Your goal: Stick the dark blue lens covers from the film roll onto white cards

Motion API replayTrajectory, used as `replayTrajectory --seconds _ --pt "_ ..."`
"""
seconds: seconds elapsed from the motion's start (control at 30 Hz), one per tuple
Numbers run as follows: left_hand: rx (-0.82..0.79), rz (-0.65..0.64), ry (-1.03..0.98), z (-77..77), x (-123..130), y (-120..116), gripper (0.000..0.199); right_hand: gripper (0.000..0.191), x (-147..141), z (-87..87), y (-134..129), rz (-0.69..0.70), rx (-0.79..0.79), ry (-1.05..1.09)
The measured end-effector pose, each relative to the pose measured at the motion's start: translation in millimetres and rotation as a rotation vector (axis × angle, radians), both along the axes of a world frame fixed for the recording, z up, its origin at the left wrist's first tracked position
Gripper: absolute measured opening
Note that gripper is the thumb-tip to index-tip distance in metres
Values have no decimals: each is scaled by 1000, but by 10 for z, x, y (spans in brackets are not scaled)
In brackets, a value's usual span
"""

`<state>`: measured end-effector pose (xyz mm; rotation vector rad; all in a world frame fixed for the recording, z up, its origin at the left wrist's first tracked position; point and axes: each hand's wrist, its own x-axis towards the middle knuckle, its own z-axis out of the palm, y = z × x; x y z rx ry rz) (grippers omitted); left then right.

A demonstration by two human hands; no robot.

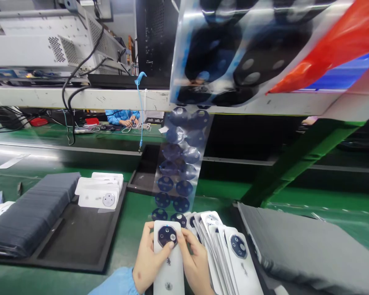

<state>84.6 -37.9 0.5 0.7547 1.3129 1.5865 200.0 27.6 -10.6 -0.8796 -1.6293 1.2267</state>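
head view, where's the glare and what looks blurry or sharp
Head view, centre: pale glare streaks the dark-spotted film; head view, top right: the red sheet looks soft and smeared, perhaps from being close to the lens; head view, bottom: the left hand, right hand and white panel they hold look fairly sharp.

The white panel (174,272) looked smooth and satiny around its glossy dark camera disc (164,232), the hanging strip (182,162) was shiny see-through plastic, the black tray (76,241) matt, and the blue sleeve (117,282) cloth.
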Motion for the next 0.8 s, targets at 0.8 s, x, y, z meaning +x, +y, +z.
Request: replayTrajectory --seconds 0.8 --pt "223 -187 -60 -224 74 75 53 40 32 -115 145 22 -134 60"
